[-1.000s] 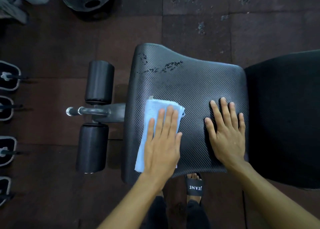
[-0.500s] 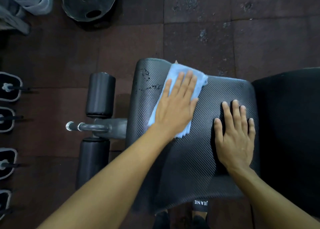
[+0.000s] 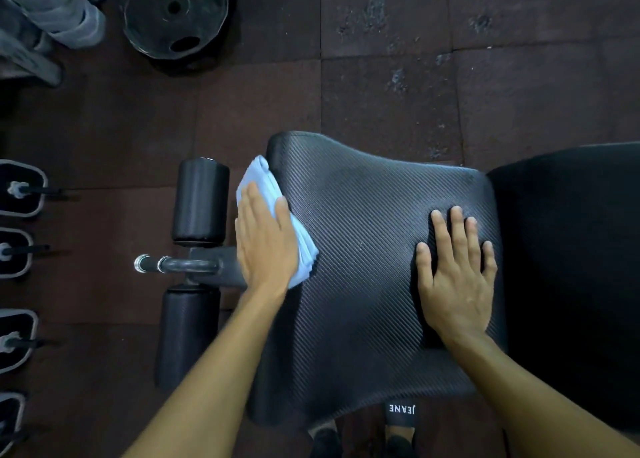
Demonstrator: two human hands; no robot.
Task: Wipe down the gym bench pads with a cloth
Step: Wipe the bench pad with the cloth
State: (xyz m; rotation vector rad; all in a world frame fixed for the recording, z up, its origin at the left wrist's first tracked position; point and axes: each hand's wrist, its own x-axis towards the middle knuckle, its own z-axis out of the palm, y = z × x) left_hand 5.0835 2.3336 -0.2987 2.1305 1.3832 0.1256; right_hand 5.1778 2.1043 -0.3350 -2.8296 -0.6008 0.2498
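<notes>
Cloth (image 3: 266, 194), pale blue and folded, sits at the left end of the seat pad (image 3: 374, 270), draped over that edge near the far-left corner. Left hand (image 3: 266, 246) lies flat on top of it, fingers together and extended, palm pressing down; no pinch or closed grasp, the cloth is held by pressure alone. Likely reason: a flat palm spreads the cloth and lets it slide along the pad's rim.

Right hand (image 3: 455, 274) rests open on the bare pad near its right edge, fingers slightly spread, holding nothing. It looks like a brace, steadying the body and the pad against the wiping push.

Textured top of the pad shows no visible marks from here. Back pad (image 3: 568, 284), dark, adjoins the right edge; whether it has been wiped cannot be told.

Obstacles: two foam rollers (image 3: 199, 201) and a metal bar (image 3: 180, 265) stand just beside the left end, close to the wiping hand; knuckles could catch there. Weight plate (image 3: 176, 14) lies on the floor beyond, well apart. A sandalled foot (image 3: 400, 419) shows under the near edge.
</notes>
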